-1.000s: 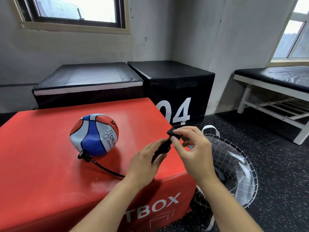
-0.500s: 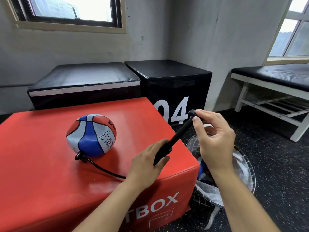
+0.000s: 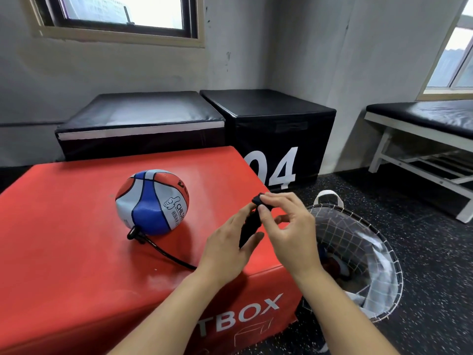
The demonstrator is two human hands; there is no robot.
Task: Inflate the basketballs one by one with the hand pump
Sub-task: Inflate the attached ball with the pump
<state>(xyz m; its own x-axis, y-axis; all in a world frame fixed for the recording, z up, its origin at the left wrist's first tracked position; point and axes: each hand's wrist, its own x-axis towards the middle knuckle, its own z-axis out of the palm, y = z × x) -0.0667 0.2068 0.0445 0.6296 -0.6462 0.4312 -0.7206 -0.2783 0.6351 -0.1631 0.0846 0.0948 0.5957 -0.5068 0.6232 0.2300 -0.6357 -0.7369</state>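
At two o'clock from the basketball, my left hand grips the hand pump, my right hand pinches its handle; hard strokes could yank out the hose.

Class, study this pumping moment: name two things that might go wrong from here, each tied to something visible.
1. The basketball lies loose and unheld on the red box; a tug on the hose might roll it or pull out the connector.
2. The left hand holds the pump near the box's edge; a slip may drop it toward the net basket.
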